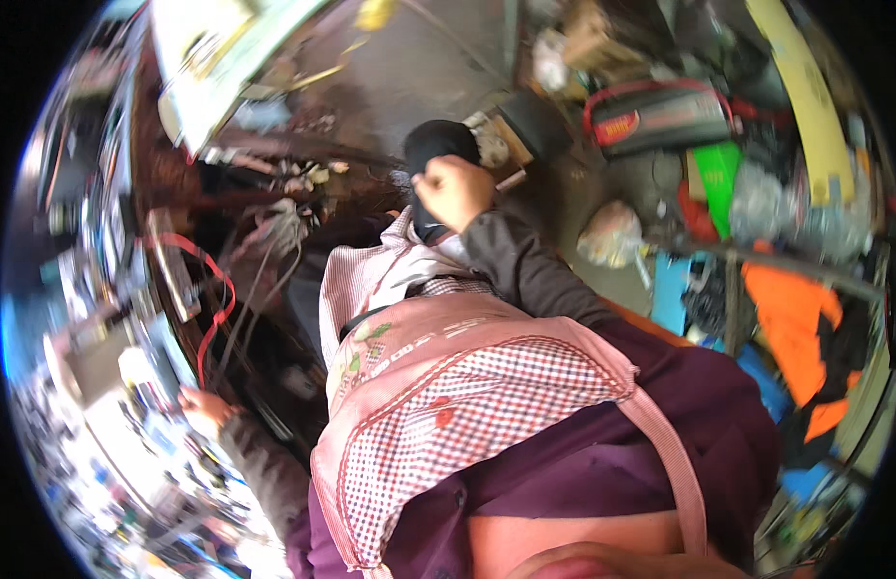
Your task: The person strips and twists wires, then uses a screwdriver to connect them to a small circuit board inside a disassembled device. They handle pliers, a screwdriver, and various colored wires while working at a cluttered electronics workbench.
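Apron [486,381], pink with a checked pocket, spreads across the person's front and reaches out towards the right hand [457,191]. Its fingers are curled in loosely, knuckles up, at a black rounded thing [438,142]; whether they grip any of it, I can't tell from here, nor whether it is cloth or footwear. That black thing sits straight ahead of the body, just beyond the apron's far edge, and its long axis runs away from the person, the rounded end pointing outward. Lying there, I'd say, it suits an easy reach with the elbow bent, the forearm slanting in from the right.

Over on the left, the left hand [206,410] is low beside a mass of blurred clutter [100,497], perhaps for support; whether it is open or closed around something I can't make out. A red strap [223,314] bends down towards it, its lower end close to the fingers, contact unclear. Its slack curve suggests nobody is pulling it taut
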`<state>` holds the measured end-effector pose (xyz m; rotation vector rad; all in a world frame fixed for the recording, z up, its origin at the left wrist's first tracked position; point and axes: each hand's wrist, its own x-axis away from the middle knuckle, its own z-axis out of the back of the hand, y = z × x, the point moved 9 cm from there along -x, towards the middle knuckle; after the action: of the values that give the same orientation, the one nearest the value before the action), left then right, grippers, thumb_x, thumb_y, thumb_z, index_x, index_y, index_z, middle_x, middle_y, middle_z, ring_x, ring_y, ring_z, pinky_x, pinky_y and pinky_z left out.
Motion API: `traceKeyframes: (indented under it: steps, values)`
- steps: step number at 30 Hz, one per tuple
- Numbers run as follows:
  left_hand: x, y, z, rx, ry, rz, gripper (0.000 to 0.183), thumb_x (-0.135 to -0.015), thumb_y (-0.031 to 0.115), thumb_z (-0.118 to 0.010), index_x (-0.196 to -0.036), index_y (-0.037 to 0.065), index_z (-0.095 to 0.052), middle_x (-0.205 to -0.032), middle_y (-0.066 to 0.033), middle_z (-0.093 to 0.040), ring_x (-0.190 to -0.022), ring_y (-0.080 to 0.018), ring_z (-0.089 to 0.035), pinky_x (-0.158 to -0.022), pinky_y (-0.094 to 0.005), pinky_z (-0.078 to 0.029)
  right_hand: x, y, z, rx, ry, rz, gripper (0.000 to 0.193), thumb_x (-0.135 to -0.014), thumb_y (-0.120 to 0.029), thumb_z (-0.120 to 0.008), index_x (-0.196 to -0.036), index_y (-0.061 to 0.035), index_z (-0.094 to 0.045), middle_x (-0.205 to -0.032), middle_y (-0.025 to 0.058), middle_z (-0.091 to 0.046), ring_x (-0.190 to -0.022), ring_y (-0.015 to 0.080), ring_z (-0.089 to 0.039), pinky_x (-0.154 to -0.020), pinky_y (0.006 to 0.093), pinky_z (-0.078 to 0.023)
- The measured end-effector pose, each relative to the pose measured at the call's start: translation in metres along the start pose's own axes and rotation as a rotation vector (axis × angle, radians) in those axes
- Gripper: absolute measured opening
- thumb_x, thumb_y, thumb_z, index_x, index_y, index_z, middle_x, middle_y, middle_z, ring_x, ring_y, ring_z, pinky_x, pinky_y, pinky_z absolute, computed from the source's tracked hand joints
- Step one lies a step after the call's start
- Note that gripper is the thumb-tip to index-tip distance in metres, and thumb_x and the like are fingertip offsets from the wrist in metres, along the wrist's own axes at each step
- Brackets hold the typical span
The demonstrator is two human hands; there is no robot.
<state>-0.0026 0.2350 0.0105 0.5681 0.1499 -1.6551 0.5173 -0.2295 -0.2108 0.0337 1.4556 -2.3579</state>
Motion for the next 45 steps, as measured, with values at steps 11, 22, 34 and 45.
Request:
traceKeyframes:
  steps: [11, 22, 34, 45]
  values:
    - [0.055, 0.092, 0.065, 0.862, -0.401, -0.072, 0.050, -0.114, 0.041, -0.049, -0.100, 0.002, -0.077, -0.084, -0.0015, -0.069, -0.068, -0.0063, -0.056, -0.062, -0.0255, -0.037, -0.082, 0.031, -0.022, 0.412, -0.261, -0.020, 0.042, -0.086, -0.044, -0.082, -0.110, -0.0093, -0.077, -0.125, 0.0177, -0.069, -0.116, 0.0412, -0.064, -0.099, 0.0484, -0.050]
    - [-0.010, 0.217, 0.006, 1.460, -0.801, -0.083, 0.040, -0.109, 0.045, -0.057, -0.092, 0.010, -0.067, -0.078, -0.0043, -0.072, -0.063, -0.0161, -0.067, -0.050, -0.0286, -0.043, -0.118, 0.058, -0.067, 0.362, -0.737, -0.135, 0.053, -0.083, -0.047, -0.079, -0.114, -0.0042, -0.081, -0.125, 0.0233, -0.074, -0.129, 0.0353, -0.063, -0.108, 0.0403, -0.047]
    - [0.059, 0.248, -0.011, 1.668, -1.232, 0.013, 0.041, -0.111, 0.041, -0.057, -0.095, 0.005, -0.068, -0.074, -0.0099, -0.072, -0.057, -0.0191, -0.067, -0.044, -0.0264, -0.041, -0.059, -0.115, 0.068, 0.126, -0.596, 0.101, 0.026, -0.087, -0.024, -0.076, -0.094, 0.0006, -0.077, -0.087, 0.0074, -0.075, -0.092, 0.0173, -0.069, -0.086, 0.0331, -0.052]
    - [0.100, 0.273, -0.005, 1.592, -1.379, -0.130, 0.039, -0.108, 0.045, -0.066, -0.096, 0.007, -0.062, -0.076, -0.0062, -0.064, -0.064, -0.0144, -0.062, -0.047, -0.0249, -0.037, -0.057, -0.114, 0.069, 0.626, -0.403, 0.039, 0.036, -0.085, -0.040, -0.074, -0.103, -0.0083, -0.078, -0.107, 0.0181, -0.076, -0.107, 0.0391, -0.071, -0.093, 0.0477, -0.054]
